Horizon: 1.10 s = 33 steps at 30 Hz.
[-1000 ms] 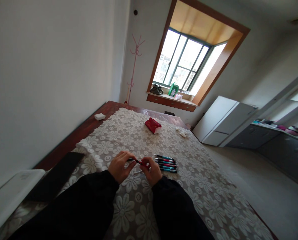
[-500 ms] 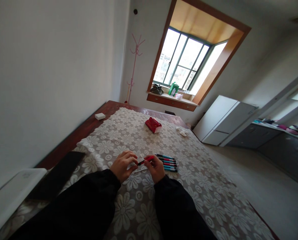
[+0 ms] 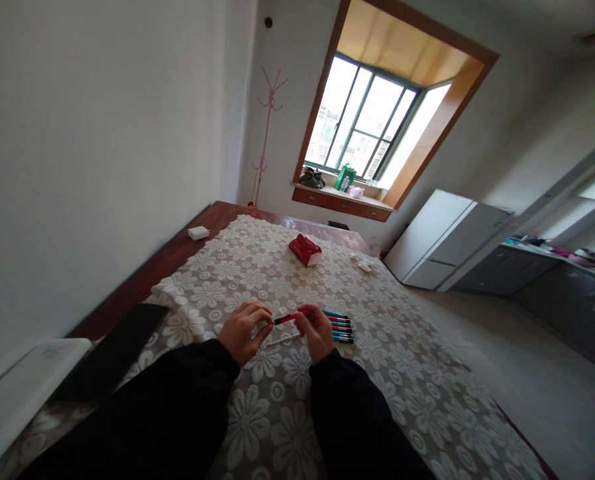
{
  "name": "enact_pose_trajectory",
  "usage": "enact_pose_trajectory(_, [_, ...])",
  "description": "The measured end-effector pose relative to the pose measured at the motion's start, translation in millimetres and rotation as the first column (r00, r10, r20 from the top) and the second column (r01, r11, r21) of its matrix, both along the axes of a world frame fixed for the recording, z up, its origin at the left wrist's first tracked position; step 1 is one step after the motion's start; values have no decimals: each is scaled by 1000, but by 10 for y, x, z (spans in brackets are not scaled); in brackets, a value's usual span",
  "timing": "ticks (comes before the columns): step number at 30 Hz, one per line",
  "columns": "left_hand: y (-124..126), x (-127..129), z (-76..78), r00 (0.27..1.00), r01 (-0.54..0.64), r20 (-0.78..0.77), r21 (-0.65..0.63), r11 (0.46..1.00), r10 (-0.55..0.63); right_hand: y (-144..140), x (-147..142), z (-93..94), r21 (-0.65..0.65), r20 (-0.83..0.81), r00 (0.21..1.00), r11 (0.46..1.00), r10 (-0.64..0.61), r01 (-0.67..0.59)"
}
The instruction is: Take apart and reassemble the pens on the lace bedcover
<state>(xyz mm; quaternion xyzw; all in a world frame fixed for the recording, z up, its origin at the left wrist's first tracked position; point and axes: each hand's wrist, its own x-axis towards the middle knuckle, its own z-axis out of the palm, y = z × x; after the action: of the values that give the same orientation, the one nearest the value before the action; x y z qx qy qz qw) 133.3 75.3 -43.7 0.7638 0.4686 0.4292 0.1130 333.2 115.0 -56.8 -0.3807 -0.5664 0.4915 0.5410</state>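
Note:
Between my two hands runs a red pen (image 3: 286,319) with a black end, held above the flowered tablecloth (image 3: 247,420). My left hand (image 3: 247,331) pinches its black end between thumb and fingertips. Fingers of my right hand (image 3: 316,333) close round the pen's other end and hide part of it. Just right of that hand lies a row of several pens (image 3: 342,327), blue-green and red, partly covered by the hand. Under the held pen a thin pale strip (image 3: 283,340) shows on the cloth; its kind is unclear.
Farther back lies a red tissue pack (image 3: 306,250), with crumpled white tissue (image 3: 364,265) to its right. A small white box (image 3: 198,233) sits on the wooden edge at left. Nearer left are a dark flat panel (image 3: 112,353) and a white flat object (image 3: 32,393).
My right hand has shifted slightly right along the pen, so more of its red barrel shows between the hands. My left hand stays at the black end.

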Motion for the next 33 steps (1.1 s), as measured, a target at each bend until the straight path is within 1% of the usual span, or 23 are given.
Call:
enact_pose_trajectory(5, [22, -13, -30, 998, 28, 59, 57, 998, -31, 37, -2, -26, -22, -108, 994, 999, -25, 23])
enact_pose_trajectory(11, [51, -37, -86, 999, 50, 17, 72, 996, -51, 10, -23, 10, -25, -63, 997, 999, 33, -35])
enact_pose_trajectory(16, [38, -35, -72, 999, 53, 6, 91, 994, -54, 17, -28, -16, -47, -82, 993, 995, 80, -84])
enact_pose_trajectory(18, [32, -31, -59, 999, 42, 18, 95, 995, -43, 43, -12, -37, -55, -122, 991, 996, 60, -67])
enact_pose_trajectory(22, [35, -29, -56, 999, 16, 37, 96, 995, -19, 101, 35, -47, -82, -231, 971, 995, -66, 48])
enact_pose_trajectory(24, [40, -32, -65, 999, 12, 39, 93, 996, -16, 109, 41, -47, -96, -241, 967, 993, -87, 66])
enact_pose_trajectory(25, [42, -34, -68, 999, 13, 39, 91, 996, -16, 104, 37, -49, -98, -228, 972, 994, -61, 40])
enact_pose_trajectory(29, [37, -34, -62, 999, 22, 38, 101, 995, -26, 59, -5, -74, -122, -149, 980, 981, 130, -149])
enact_pose_trajectory(31, [35, -31, -53, 999, 19, 39, 102, 995, -23, 50, -12, -80, -135, -143, 979, 977, 145, -164])
enact_pose_trajectory(33, [35, -29, -50, 999, 9, 37, 101, 995, -13, 62, 1, -75, -132, -163, 981, 983, 105, -127])
